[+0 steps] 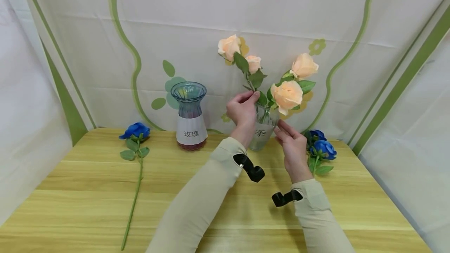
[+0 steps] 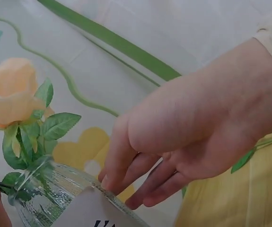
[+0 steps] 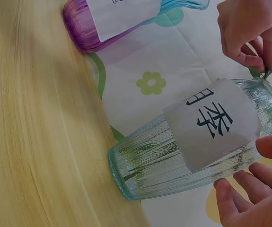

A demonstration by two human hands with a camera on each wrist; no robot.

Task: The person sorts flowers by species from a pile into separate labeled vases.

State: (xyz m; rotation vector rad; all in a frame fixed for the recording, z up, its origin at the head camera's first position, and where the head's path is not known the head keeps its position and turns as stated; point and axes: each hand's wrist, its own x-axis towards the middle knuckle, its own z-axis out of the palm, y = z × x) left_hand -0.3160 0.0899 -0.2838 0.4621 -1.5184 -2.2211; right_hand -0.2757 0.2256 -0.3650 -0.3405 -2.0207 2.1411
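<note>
My left hand [image 1: 244, 112] pinches the dark green stem of a peach rose [image 1: 229, 47] at the rim of a clear ribbed glass vase [image 1: 261, 138]. A smaller peach bloom [image 1: 254, 64] is close by that stem. Two other peach roses [image 1: 287, 95] lean out to the right, stems inside the glass. My right hand [image 1: 294, 149] is at the vase's right side, fingers loosely spread. In the right wrist view, its thumb and fingertips [image 3: 224, 191] lie close to the glass; firm contact cannot be told. A white paper label [image 3: 214, 125] with dark characters wraps the vase.
Left of the hands stands a blue-to-purple glass vase [image 1: 190, 106] with a white label. A long-stemmed blue rose [image 1: 136, 130] lies on the wooden table [image 1: 88, 198] at left; blue roses [image 1: 323, 149] lie at right. A patterned cloth [image 1: 183, 22] hangs behind.
</note>
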